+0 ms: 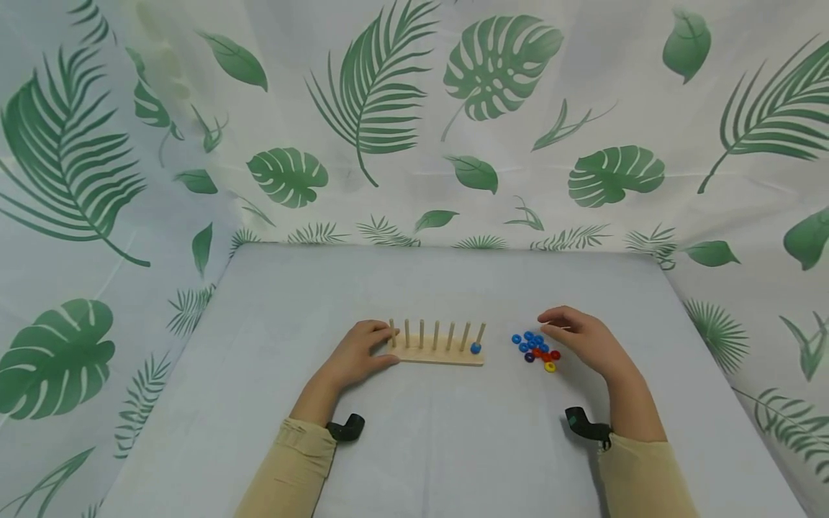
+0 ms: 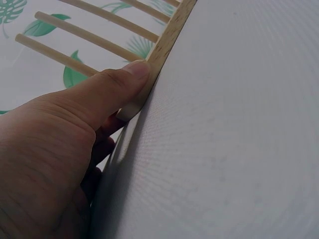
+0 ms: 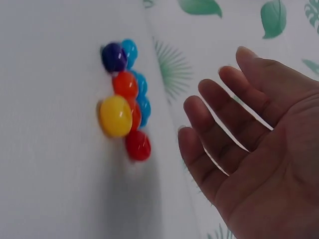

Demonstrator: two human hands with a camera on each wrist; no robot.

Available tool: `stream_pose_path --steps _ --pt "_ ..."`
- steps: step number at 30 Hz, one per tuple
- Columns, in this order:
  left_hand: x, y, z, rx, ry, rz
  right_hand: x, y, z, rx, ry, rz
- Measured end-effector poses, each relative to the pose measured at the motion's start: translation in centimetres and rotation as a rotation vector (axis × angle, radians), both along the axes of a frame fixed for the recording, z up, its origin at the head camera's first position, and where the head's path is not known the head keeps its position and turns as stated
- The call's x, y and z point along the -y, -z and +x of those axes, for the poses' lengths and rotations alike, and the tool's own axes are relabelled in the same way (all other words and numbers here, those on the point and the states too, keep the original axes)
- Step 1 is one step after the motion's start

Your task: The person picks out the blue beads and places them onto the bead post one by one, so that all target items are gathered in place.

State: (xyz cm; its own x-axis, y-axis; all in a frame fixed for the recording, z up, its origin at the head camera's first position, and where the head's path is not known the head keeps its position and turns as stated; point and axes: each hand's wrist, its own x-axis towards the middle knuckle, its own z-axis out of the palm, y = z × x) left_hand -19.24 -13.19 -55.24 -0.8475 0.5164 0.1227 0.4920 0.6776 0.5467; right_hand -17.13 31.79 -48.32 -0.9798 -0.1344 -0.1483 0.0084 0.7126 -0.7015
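Note:
A wooden peg board [image 1: 437,355] with a row of several upright pegs lies on the table. My left hand [image 1: 352,356] grips its left end, and in the left wrist view the thumb [image 2: 134,72] presses on the board's long edge beside the pegs. One blue bead [image 1: 476,348] sits at the foot of the rightmost peg. To the right of the board is a small cluster of beads: several blue, some red and orange [image 3: 125,84], one yellow [image 3: 115,117] and one dark purple [image 3: 114,57]. Just beside and above this cluster hovers my right hand [image 1: 586,344], fingers loosely spread and holding nothing.
A white cloth covers the table [image 1: 427,432]. Curtains with a green leaf print [image 1: 401,194] stand along its back and both sides. Each wrist carries a black camera mount [image 1: 347,428].

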Motion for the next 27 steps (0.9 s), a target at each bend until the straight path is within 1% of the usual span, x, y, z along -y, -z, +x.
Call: stream_pose_path --steps 6,12,18,24,27 --pt "-0.1 0.1 0.0 0.014 -0.003 -0.004 -1.8 1.4 -0.5 0.047 0.006 0.021" --pt "-0.1 0.1 0.1 0.019 -0.004 -0.005 -2.4 2.5 -0.6 0.096 -0.005 0.055" --pt "-0.1 0.1 -0.1 0.004 -0.001 -0.005 -2.5 3.2 -0.6 0.075 -0.003 0.084" --pt "-0.1 0.1 -0.1 -0.007 -0.007 -0.011 -2.0 3.4 -0.6 0.038 -0.003 0.103" --pt "-0.1 0.0 0.0 -0.004 -0.012 -0.013 -1.9 3.4 -0.6 0.033 0.003 0.104"
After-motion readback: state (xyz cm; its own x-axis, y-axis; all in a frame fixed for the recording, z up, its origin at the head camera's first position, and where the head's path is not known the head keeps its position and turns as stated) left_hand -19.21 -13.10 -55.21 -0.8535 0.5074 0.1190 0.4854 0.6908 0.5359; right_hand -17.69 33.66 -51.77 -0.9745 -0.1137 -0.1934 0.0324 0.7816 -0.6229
